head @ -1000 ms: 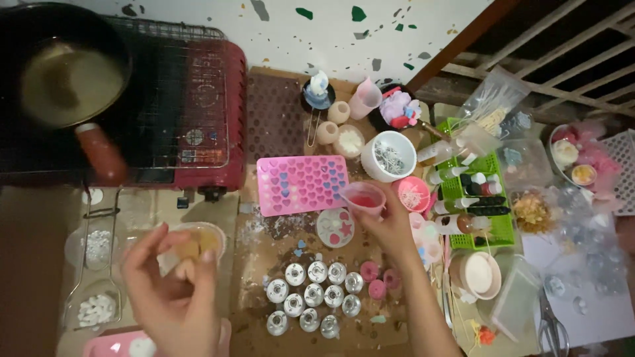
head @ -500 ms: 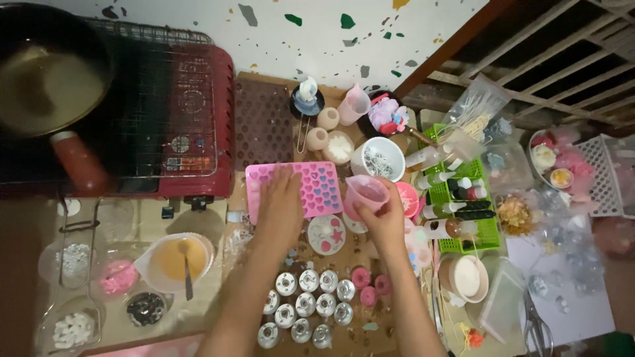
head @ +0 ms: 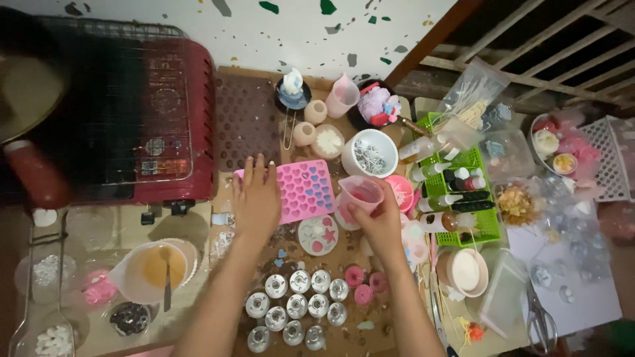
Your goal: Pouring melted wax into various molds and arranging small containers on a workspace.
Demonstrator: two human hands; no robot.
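The table (head: 198,231) was crowded; a red stove (head: 198,99) with a wire rack occupied its far left. A pink heart mould (head: 307,188) lay flat near the centre, just in front of a white bowl (head: 370,153) of small metal pieces. A green basket (head: 486,228) of small bottles stood to the right of the bowl. The left hand (head: 256,201) rested palm down, fingers spread, on the mould's left end, holding nothing. The right hand (head: 380,221) was wrapped around a small clear cup (head: 359,192) of pink liquid, tilted, at the mould's right edge. A round mould (head: 317,235) with star shapes lay between the two hands, nearer the person. Closer still stood a cluster of silver cups (head: 294,307), with three pink shapes (head: 366,284) just beside them.
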